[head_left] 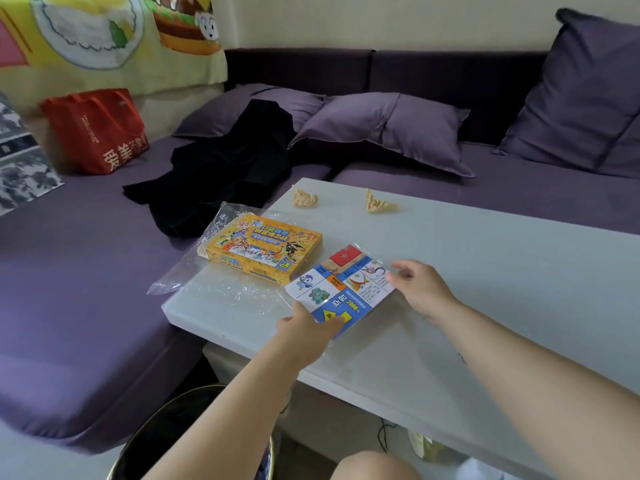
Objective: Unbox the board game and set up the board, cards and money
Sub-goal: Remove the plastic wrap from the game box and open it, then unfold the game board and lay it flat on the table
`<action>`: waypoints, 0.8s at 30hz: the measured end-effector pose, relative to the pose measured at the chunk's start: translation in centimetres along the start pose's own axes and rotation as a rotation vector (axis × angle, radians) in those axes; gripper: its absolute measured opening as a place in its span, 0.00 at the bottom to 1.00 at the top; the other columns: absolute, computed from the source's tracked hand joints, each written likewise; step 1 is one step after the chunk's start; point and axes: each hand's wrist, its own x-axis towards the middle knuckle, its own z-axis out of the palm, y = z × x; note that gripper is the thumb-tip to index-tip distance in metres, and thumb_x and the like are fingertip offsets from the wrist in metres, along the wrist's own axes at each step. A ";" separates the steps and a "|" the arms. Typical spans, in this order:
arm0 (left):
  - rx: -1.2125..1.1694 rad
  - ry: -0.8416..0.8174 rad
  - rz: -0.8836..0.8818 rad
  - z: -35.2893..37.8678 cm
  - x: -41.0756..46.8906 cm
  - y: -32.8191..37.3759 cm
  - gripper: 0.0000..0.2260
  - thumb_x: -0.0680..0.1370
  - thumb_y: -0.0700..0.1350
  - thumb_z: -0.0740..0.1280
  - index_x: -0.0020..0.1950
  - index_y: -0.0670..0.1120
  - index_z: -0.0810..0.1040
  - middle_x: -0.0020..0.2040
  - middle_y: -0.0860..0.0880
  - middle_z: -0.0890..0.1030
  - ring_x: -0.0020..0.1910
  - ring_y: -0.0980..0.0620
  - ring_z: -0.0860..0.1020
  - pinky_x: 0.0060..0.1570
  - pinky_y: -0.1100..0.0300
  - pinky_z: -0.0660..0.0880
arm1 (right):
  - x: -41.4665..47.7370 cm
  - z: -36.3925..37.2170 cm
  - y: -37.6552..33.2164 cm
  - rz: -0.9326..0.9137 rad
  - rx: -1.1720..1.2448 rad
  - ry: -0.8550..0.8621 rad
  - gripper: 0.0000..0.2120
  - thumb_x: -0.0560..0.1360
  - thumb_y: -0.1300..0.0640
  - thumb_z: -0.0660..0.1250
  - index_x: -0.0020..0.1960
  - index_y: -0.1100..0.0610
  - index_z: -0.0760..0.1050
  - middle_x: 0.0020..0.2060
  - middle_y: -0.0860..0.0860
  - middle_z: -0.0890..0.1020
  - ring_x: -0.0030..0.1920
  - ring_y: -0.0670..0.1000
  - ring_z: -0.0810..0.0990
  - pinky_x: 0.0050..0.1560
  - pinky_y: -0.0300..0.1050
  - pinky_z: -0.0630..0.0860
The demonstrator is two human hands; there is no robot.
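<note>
- Folded board (341, 289): near the left end of the white worktop (485, 289), just beside the game box, printed side up.
- Readable on the board: yellow "2000" on a blue panel with a yellow arrow beside it. There is a red tile with one character at the far corner and cartoon creatures on white squares. The small print is too blurred to read.
- Board orientation: sits as a diamond, corners toward and away from the person, so the print runs diagonal to the worktop edge. The folded shape is near square, with no clear long axis.
- Left hand (304, 327): grip pinches the board's near corner, thumb on top of the blue panel.
- Right hand (420, 289): grip grasps the board's right corner, fingers curled onto the edge.
- Can't tell if the board rests on the worktop or is lifted just off it.
- Game box (263, 251): yellow, closed, flat. Its long axis runs left to right, slightly skewed. Blue Chinese title isn't legible. It sits on the loose clear plastic wrap (207, 271), which overhangs the worktop's left end.
- Red bag (95, 129) on the purple sofa (69, 289): white characters "爱美不", rest cut off.
</note>
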 end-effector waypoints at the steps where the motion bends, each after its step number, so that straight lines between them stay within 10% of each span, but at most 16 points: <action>1: -0.021 -0.040 -0.006 -0.1 -0.1 0.0 0.28 0.73 0.55 0.68 0.69 0.49 0.61 0.66 0.45 0.69 0.61 0.47 0.71 0.60 0.51 0.74 | 0.3 0.1 -0.2 -0.003 0.016 -0.022 0.21 0.78 0.55 0.64 0.69 0.57 0.69 0.62 0.55 0.75 0.61 0.52 0.74 0.62 0.44 0.68; 6: -0.310 -0.173 -0.094 -0.3 -0.6 0.8 0.20 0.76 0.47 0.68 0.65 0.48 0.67 0.61 0.46 0.73 0.59 0.46 0.74 0.52 0.54 0.77 | 0.1 1.0 -1.1 0.102 0.207 -0.052 0.27 0.79 0.57 0.62 0.75 0.58 0.57 0.72 0.54 0.65 0.70 0.53 0.65 0.67 0.48 0.62; 10: -0.466 -0.255 -0.121 0.1 -0.9 1.6 0.17 0.78 0.45 0.67 0.65 0.46 0.68 0.58 0.49 0.73 0.59 0.44 0.74 0.52 0.53 0.74 | -0.9 2.2 -1.5 0.115 0.472 -0.112 0.14 0.78 0.67 0.60 0.62 0.60 0.70 0.58 0.56 0.79 0.54 0.56 0.79 0.58 0.50 0.75; 15: -0.522 -0.211 -0.148 0.0 -1.0 1.8 0.13 0.78 0.45 0.66 0.61 0.49 0.70 0.49 0.52 0.70 0.51 0.47 0.74 0.50 0.54 0.75 | -1.0 2.4 -1.7 0.095 0.445 -0.163 0.14 0.78 0.67 0.59 0.62 0.59 0.74 0.57 0.55 0.81 0.56 0.54 0.79 0.61 0.50 0.74; 24: -0.600 -0.119 -0.218 -0.8 -0.7 1.7 0.09 0.77 0.46 0.67 0.55 0.49 0.71 0.49 0.48 0.71 0.43 0.51 0.73 0.46 0.57 0.72 | -1.4 2.3 -3.1 0.325 0.581 -0.084 0.05 0.77 0.62 0.65 0.43 0.57 0.77 0.35 0.52 0.80 0.34 0.49 0.75 0.38 0.43 0.70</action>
